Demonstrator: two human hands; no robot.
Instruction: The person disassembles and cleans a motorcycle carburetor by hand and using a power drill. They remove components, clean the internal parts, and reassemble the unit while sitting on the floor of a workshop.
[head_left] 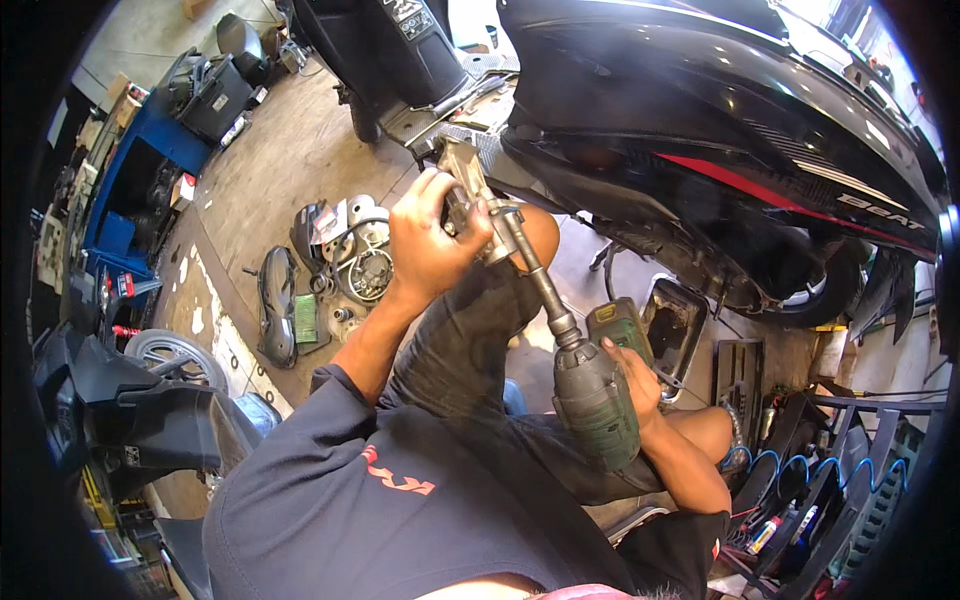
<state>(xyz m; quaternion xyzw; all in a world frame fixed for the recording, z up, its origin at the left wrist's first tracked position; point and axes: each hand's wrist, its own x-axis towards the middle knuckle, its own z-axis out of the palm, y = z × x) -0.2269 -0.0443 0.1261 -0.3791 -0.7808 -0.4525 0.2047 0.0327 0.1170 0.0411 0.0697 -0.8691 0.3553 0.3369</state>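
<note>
My right hand is closed round the grip of a dark green cordless impact wrench, its battery pointing toward the scooter. From its nose a long metal extension runs up and left to a metal part. My left hand is closed round that greyish metal part, thumb against its side. The exact kind of part cannot be made out, and my fingers hide some of it. Both hands are above my bent knee, beside a black scooter with a red stripe.
On the floor to the left lie a black plastic cover, a green pleated filter and round metal parts. A black drain tray sits under the scooter. Another scooter stands at left; a blue coiled hose is at right.
</note>
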